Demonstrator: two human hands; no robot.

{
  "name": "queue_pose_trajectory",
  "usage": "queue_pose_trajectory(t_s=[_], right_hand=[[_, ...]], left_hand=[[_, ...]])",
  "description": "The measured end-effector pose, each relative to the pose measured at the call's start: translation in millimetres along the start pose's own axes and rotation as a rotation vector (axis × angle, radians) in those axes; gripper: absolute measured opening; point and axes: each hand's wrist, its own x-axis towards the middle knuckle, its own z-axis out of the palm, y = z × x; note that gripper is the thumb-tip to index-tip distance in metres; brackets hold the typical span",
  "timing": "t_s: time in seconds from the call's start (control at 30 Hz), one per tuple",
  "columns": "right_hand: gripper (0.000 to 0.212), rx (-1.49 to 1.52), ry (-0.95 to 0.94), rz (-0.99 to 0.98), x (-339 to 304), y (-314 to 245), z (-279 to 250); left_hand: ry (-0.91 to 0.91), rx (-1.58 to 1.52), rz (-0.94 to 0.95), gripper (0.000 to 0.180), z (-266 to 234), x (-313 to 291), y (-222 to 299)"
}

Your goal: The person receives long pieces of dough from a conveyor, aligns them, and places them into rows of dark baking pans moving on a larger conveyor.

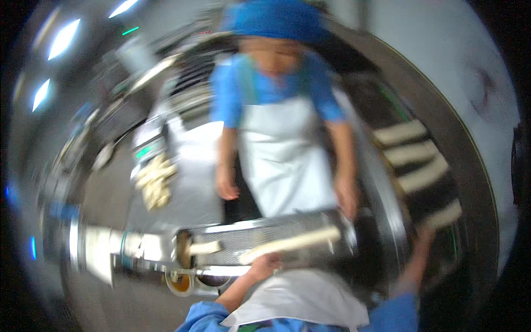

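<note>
Steel machine bed and conveyor, seen through heavy motion blur.

From my seat I see a perforated steel trough [265, 235] lying crosswise in front of me, with a pale long strip [293, 242] resting along its mesh and a shorter pale piece [206, 247] near its left end. To my right a dark belt [387, 182] curves away, and on it lie four pale slabs [412, 152], spaced apart one behind the next. Further left, a lumpy yellowish heap [155, 180] sits on a grey metal surface [191, 177]. Blur hides what that surface is and how the trough is mounted.
</note>
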Motion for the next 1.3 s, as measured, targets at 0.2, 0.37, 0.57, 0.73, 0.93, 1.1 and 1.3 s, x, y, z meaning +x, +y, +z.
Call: queue_pose_trajectory(t_s=[0.2, 0.37, 0.57, 0.73, 0.93, 1.1, 1.3], right_hand=[[0.045, -0.619, 0.246, -0.462, -55, -49, 44], [0.059, -0.295, -0.238, -1.011, -148, -50, 103], [0.091, -0.406, -0.503, -0.684, -308, -104, 132], [0.091, -0.297, -0.530, -0.838, -292, -84, 121], [0.081, -0.321, -0.548, -0.916, -320, -88, 88], [0.073, -0.328, -0.782, -0.840, -316, -28, 93], [0.055, 0.227, -1.146, 0.416, -352, -43, 123]], left_hand=[[0.331, 0.288, -0.035, 0.051, -3, -56, 25], [0.502, 0.674, 0.051, 0.059, 2, -31, 21], [0.171, 0.619, -0.043, 0.059, 29, -24, 9], [0.126, 0.518, 0.168, 0.051, 44, 5, 23], [0.027, 0.593, 0.206, 0.043, 62, 36, 33], [0.039, 0.608, 0.235, 0.044, 72, 35, 36], [-0.163, 0.247, -0.102, 0.045, 43, 27, 90]])
